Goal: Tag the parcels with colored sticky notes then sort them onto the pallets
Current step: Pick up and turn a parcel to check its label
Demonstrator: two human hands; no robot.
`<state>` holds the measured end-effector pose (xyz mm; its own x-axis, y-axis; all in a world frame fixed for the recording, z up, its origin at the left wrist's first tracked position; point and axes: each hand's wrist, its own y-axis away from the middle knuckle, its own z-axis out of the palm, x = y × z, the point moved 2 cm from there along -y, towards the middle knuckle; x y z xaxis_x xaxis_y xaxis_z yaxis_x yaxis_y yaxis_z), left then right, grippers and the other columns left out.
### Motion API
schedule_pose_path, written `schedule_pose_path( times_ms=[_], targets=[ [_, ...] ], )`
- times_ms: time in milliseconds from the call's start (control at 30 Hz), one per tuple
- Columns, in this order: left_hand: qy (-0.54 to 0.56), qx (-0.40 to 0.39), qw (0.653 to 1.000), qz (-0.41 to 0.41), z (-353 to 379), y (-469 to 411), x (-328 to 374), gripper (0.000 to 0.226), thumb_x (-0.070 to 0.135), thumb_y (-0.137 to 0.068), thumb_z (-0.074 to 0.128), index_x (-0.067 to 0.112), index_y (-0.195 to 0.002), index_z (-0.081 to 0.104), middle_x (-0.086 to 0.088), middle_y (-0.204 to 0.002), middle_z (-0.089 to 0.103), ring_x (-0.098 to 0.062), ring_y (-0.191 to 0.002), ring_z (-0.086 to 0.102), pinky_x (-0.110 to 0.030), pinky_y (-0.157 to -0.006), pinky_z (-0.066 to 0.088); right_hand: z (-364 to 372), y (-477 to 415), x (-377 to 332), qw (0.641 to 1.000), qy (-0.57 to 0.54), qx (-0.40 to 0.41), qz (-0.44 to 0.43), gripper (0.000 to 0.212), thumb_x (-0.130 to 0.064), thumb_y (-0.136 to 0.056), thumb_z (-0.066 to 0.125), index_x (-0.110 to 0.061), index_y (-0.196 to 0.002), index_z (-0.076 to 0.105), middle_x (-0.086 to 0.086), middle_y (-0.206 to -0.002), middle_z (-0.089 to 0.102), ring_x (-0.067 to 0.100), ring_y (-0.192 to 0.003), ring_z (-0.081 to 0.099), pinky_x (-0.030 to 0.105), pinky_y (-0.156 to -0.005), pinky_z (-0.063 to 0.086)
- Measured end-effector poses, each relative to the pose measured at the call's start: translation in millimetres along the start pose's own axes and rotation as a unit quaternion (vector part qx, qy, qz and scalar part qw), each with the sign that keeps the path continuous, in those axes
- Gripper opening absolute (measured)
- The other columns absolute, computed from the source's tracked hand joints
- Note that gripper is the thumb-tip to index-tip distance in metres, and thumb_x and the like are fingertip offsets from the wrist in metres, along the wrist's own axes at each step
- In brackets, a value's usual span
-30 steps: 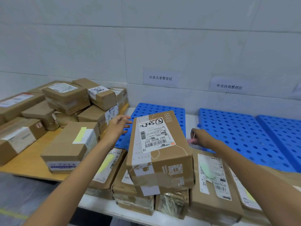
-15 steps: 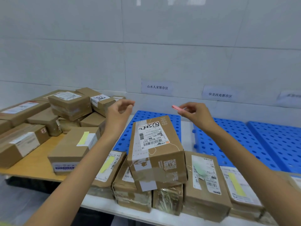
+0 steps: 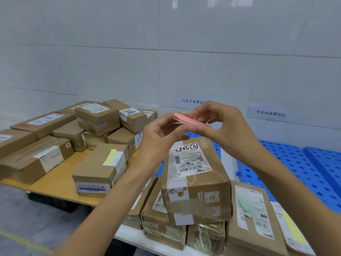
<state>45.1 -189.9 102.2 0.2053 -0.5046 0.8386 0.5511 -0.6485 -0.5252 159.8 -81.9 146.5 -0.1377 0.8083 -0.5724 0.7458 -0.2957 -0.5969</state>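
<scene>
Parcels (image 3: 99,169) are piled on the tabletop (image 3: 55,183), the leftmost cut off. Above a labelled parcel (image 3: 195,178), a pink sticky-note pad (image 3: 186,120) is pinched by the left grip (image 3: 158,137) and right grip (image 3: 227,126), its right end hidden. Blue pallets (image 3: 295,163) are cropped rightward.

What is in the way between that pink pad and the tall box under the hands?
Nothing visible. The left hand and right hand hold the pink pad in open air above the tall box, its top uncovered.

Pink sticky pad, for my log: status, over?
Right hand holds pink pad, left hand pinches its end. Top parcel below, no note yet. Nothing between them.
</scene>
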Motion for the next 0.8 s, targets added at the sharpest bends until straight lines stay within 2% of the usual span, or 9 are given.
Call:
schedule_pose_path(
  times_ms=[133,233,367,533,633,700,800],
  targets=[
    [0.039,0.008,0.999,0.000,-2.5,3.5,-4.1,0.028,0.020,-0.077,0.064,0.014,-0.104,0.067,0.004,-0.091,0.073,-0.013,-0.088,0.069,-0.025,-0.075,0.056,5.6,-1.0,-1.0,1.000,0.003,-0.007,-0.017,0.020,-0.031,-0.073,0.078,-0.024,-0.088,0.067,-0.009,-0.082,0.070,0.005,-0.082,0.064,0.026,-0.083,0.048],
    [0.029,0.022,0.999,0.007,-7.4,2.0,-8.3,0.024,0.021,-0.075,0.065,0.017,-0.098,0.068,0.003,-0.087,0.073,-0.012,-0.084,0.068,-0.023,-0.071,0.056,10.2,-4.3,3.5,0.999,0.009,-0.025,-0.022,0.018,-0.031,-0.075,0.077,-0.027,-0.088,0.066,-0.010,-0.085,0.070,0.005,-0.085,0.064,0.025,-0.086,0.046],
    [0.012,0.023,1.000,0.000,-16.7,-2.7,-17.1,0.022,0.021,-0.075,0.066,0.016,-0.096,0.070,0.003,-0.088,0.074,-0.014,-0.085,0.070,-0.024,-0.067,0.056,13.9,-11.7,9.2,0.999,0.003,-0.051,-0.010,0.023,-0.042,-0.073,0.070,-0.024,-0.088,0.070,-0.010,-0.085,0.071,0.006,-0.086,0.066,0.035,-0.091,0.047],
    [-0.025,0.028,0.999,0.022,-26.2,-2.4,-20.7,0.020,0.019,-0.074,0.069,0.013,-0.094,0.072,0.002,-0.086,0.073,-0.017,-0.083,0.069,-0.023,-0.063,0.056,18.0,-17.2,18.4,0.996,-0.037,-0.086,0.000,0.026,-0.048,-0.073,0.074,-0.026,-0.088,0.069,-0.008,-0.085,0.072,0.012,-0.087,0.068,0.046,-0.090,0.049],
    [-0.082,0.019,0.995,0.049,-30.1,-2.4,-18.4,0.022,0.015,-0.076,0.070,0.008,-0.097,0.072,-0.002,-0.092,0.072,-0.017,-0.084,0.069,-0.023,-0.062,0.056,20.0,-18.3,19.9,0.997,-0.050,-0.060,-0.018,0.021,-0.046,-0.075,0.069,-0.027,-0.084,0.066,-0.008,-0.085,0.070,0.014,-0.085,0.067,0.044,-0.087,0.051],
    [-0.113,0.014,0.991,0.063,-30.3,-1.9,-18.2,0.021,0.016,-0.077,0.072,0.012,-0.097,0.072,-0.001,-0.093,0.071,-0.015,-0.085,0.067,-0.024,-0.061,0.056,22.8,-18.5,16.7,0.996,-0.060,-0.052,-0.034,0.019,-0.041,-0.076,0.070,-0.024,-0.083,0.065,-0.009,-0.082,0.069,0.015,-0.084,0.066,0.042,-0.086,0.051],
    [-0.148,0.021,0.986,0.074,-29.6,0.3,-19.0,0.020,0.028,-0.076,0.071,0.019,-0.094,0.071,0.004,-0.091,0.070,-0.016,-0.084,0.068,-0.027,-0.061,0.058,28.5,-19.5,12.9,0.995,-0.028,-0.070,-0.065,0.019,-0.042,-0.076,0.069,-0.025,-0.081,0.064,-0.012,-0.080,0.067,0.014,-0.084,0.064,0.035,-0.085,0.049]
  ],
)
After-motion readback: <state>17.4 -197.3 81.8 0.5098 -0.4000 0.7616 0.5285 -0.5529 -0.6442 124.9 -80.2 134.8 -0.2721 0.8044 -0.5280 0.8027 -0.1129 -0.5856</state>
